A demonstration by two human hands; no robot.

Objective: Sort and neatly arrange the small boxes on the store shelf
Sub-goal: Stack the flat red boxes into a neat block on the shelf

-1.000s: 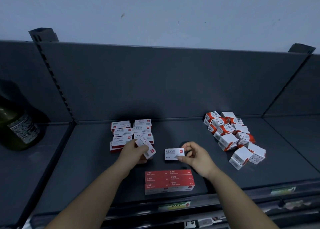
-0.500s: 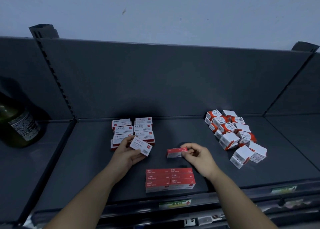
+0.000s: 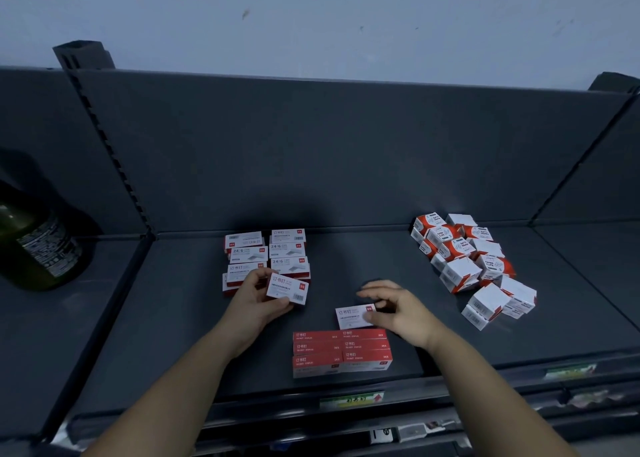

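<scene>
Left hand (image 3: 256,302) gripping a white box (image 3: 286,288), right hand (image 3: 400,311) pinching a second box (image 3: 353,317) just behind the red stack (image 3: 341,351), dark shelf (image 3: 180,318)

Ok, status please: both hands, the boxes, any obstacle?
Left hand holds white box. Right hand pinches second white box behind red stack. Jumbled pile at right, apart.

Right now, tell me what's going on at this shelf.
A person is sorting small boxes on a dark shelf. Their left hand holds one white box up in front of the neat white stack at the back. Their right hand pinches the end of a second white box just behind the red stack near the front edge. A jumbled pile of red-and-white boxes lies unsorted on the right.
</scene>
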